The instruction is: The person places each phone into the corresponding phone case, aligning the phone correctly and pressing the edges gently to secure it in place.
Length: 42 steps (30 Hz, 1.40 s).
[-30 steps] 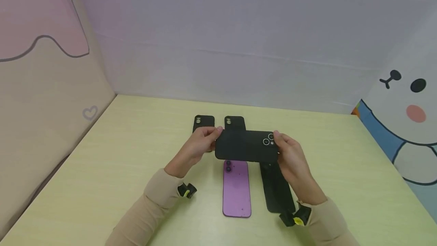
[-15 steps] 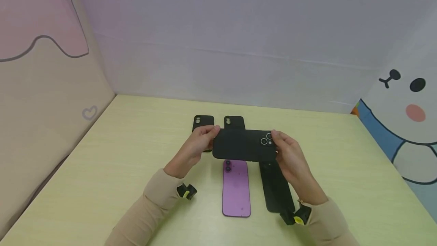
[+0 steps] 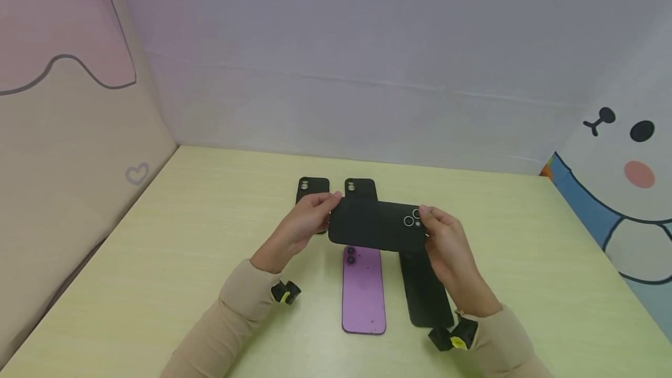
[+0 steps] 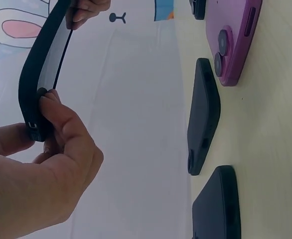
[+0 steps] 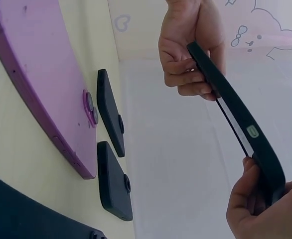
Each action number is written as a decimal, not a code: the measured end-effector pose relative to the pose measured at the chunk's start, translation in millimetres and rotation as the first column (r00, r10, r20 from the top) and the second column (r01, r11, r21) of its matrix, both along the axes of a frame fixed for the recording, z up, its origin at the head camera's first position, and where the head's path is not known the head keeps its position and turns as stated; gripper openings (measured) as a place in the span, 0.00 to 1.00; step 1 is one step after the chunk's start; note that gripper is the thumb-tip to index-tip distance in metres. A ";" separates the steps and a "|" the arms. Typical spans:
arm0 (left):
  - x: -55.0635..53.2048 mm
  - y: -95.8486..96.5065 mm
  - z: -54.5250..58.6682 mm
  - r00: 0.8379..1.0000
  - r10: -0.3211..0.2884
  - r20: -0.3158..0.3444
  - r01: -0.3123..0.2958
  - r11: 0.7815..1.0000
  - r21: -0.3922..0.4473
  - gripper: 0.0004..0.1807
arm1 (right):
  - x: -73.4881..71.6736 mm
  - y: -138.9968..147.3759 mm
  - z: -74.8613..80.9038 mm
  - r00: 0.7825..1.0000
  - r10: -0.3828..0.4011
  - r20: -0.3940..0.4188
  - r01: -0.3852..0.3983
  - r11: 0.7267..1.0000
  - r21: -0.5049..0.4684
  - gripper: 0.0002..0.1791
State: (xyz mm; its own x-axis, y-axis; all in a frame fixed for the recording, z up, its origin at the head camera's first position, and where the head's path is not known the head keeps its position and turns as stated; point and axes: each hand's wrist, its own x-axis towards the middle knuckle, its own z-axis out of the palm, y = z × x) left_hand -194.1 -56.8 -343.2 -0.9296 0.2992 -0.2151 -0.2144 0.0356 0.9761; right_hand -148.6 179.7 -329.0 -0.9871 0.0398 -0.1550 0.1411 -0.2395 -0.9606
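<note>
Hands [image 3: 303, 221] aloft, likely phone case [image 3: 374, 225] between

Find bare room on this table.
Yellowish tabletop is bare from its left edge to the left beige sleeve and outside the right sleeve. Crowded: the middle, around the held black phone-shaped slab, flat purple phone and other black slabs.

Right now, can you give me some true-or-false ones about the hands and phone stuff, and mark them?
1. The left hand and right hand both grip the black case. True.
2. The purple phone lies on the table. True.
3. The black case rests on the table too. False: it is held above it.
4. The left hand is nearer the round rings. False: the right hand is nearer the round rings.
5. Both sleeves are beige. True.
</note>
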 end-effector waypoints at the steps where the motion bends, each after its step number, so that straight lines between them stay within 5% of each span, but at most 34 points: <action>1: 0.2 -0.4 -0.7 1.000 -0.012 -0.001 0.012 1.000 -0.013 0.17 | 0.1 0.0 -0.2 1.000 -0.007 0.006 0.007 1.000 -0.008 0.12; 11: 4.5 -5.6 -5.0 0.980 -0.191 -0.061 0.185 0.978 -0.101 0.16 | 0.0 5.2 -0.7 0.994 -0.097 0.053 0.101 0.991 -0.082 0.11; 19: 8.0 -3.7 -6.0 0.991 -0.129 -0.046 0.126 0.990 -0.066 0.14 | -0.3 6.7 -0.2 0.995 -0.067 0.074 0.076 0.989 -0.128 0.11; 27: 10.4 -0.1 -3.9 0.996 -0.086 -0.029 0.085 0.996 -0.031 0.09 | 1.1 6.9 -1.2 1.000 0.029 0.009 -0.029 1.000 0.005 0.14; 35: 12.6 -0.4 -1.8 0.999 -0.041 -0.013 0.040 0.999 -0.003 0.09 | 0.4 6.3 -4.0 0.984 0.171 -0.044 -0.162 0.972 0.171 0.24; 42: 12.8 -2.3 0.1 1.000 -0.003 -0.007 0.004 0.999 0.047 0.09 | 3.3 8.2 -5.2 0.967 0.247 -0.068 -0.233 0.958 0.167 0.14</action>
State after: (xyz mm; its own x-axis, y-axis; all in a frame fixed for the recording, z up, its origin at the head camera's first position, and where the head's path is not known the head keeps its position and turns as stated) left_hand -181.3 -59.2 -343.1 -0.9300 0.3122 -0.1942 -0.2075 -0.0096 0.9782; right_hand -145.3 187.9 -334.2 -0.9800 -0.1831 -0.0785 0.0900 -0.0551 -0.9944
